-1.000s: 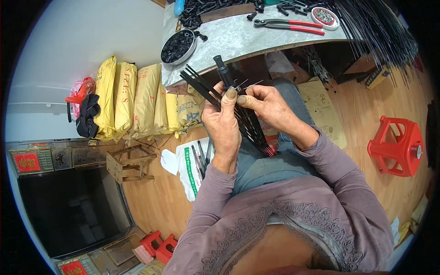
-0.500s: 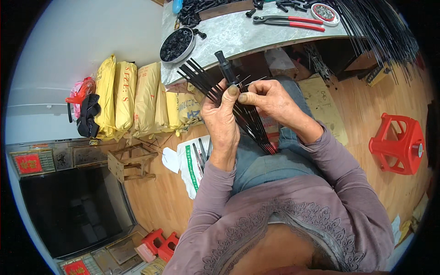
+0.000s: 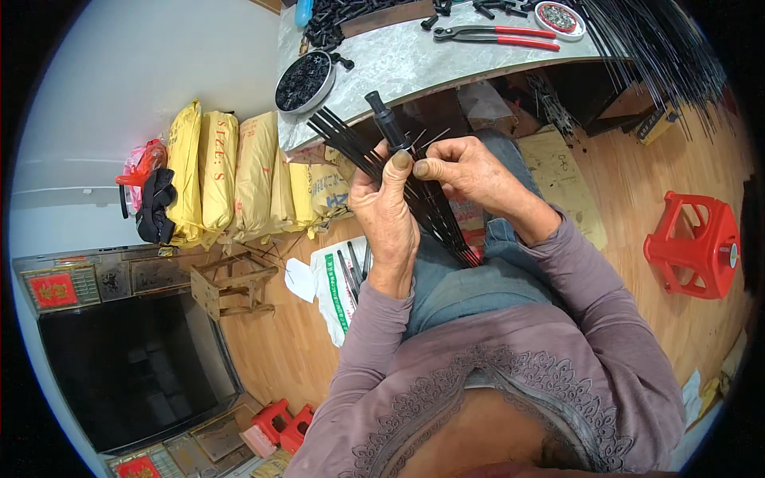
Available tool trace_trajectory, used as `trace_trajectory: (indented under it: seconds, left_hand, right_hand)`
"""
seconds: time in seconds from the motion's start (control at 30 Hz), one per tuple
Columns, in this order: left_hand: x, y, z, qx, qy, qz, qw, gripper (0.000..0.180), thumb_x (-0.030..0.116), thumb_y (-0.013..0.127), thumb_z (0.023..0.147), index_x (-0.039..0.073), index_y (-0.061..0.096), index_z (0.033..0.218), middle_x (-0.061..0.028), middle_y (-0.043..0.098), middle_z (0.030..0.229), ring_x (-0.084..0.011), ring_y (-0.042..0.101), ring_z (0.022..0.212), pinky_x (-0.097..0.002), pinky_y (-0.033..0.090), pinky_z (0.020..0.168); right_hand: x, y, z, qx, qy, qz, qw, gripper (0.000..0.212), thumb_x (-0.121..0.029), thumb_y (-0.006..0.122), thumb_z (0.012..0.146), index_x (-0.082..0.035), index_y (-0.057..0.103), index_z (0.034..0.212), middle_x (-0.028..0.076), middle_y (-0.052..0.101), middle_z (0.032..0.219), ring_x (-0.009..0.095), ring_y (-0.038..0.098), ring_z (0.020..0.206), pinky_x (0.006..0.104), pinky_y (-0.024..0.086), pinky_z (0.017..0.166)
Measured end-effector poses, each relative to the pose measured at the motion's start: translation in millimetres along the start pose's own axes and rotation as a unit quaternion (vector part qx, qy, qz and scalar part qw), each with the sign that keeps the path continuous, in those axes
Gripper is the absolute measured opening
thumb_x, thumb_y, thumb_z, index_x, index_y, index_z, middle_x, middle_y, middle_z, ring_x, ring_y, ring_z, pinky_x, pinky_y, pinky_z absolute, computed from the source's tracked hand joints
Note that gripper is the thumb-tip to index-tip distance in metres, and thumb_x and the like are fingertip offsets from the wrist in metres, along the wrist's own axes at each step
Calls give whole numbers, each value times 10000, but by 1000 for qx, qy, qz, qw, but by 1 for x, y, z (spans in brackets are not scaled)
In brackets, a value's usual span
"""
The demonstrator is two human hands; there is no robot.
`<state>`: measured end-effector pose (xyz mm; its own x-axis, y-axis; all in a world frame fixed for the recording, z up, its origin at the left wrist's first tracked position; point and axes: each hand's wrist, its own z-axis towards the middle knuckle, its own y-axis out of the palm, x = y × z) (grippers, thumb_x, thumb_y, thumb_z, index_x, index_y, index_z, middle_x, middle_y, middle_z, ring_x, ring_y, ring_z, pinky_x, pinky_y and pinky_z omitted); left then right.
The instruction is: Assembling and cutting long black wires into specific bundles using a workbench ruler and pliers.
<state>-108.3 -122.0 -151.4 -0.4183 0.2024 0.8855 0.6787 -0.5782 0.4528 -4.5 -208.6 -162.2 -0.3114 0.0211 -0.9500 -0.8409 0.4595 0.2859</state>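
Observation:
Above my lap, my left hand (image 3: 386, 215) is closed around a bundle of thin black rods (image 3: 343, 135) that look like umbrella ribs. A black stepped plastic tube (image 3: 385, 119) sticks up from the bundle, tilted to the upper left, just above my left thumb. My right hand (image 3: 482, 177) pinches beside my left thumb at the base of that tube. Thin wires poke out near its fingertips, and what exactly it pinches is too small to tell. The lower ends of the rods come together over my lap.
On the grey table (image 3: 398, 60) lie red-handled pincers (image 3: 510, 38), a bowl of small black parts (image 3: 303, 84) and a dish of small metal bits (image 3: 560, 19). Long black rods (image 3: 653, 56) overhang its right edge. A red stool (image 3: 693, 245) stands right; yellow sacks (image 3: 219, 167) line the wall.
The tube and the rods have shifted very slightly with my hands. Both hands keep much the same hold, and the whole view has moved a little.

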Motion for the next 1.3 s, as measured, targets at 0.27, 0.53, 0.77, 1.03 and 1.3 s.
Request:
trace_trajectory:
  seconds: [0.27,0.53,0.77,1.03,1.3]
  left_hand:
    - [-5,-3,-4,7,33,24,999,253,81,689,868,-7,627,1097,-44,649,969,-96,598,824,-226,497,752]
    - [7,4,-6,4,41,10,999,247,122,655,900,-13,620,1105,-45,648,964,-96,596,819,-227,495,742]
    - [7,5,-8,16,23,32,999,263,159,649,910,-11,607,1106,-35,639,944,-90,590,821,-223,490,743]
    - [4,6,-9,33,51,61,996,265,173,647,914,-6,597,1104,-32,622,961,-81,572,823,-214,481,725]
    - [1,2,-10,24,50,71,996,277,156,656,907,-18,601,1115,-39,628,963,-85,574,833,-218,480,743]
  right_hand:
    - [5,-6,6,-56,62,68,994,314,-358,705,856,-114,565,717,-65,465,591,24,406,516,188,317,463]
    - [9,-1,8,-56,13,-1,998,309,-343,695,866,-118,546,716,-75,466,625,20,400,558,192,319,487]
    - [11,3,5,-29,14,2,999,311,-370,697,858,-97,587,755,-74,470,621,24,397,552,195,314,487]
    - [12,7,1,2,7,-20,1000,355,-406,685,864,-110,545,726,-77,453,619,22,394,552,193,307,476]
    - [6,3,-2,-13,29,11,999,362,-410,688,860,-112,536,721,-77,443,610,21,374,534,198,278,462]
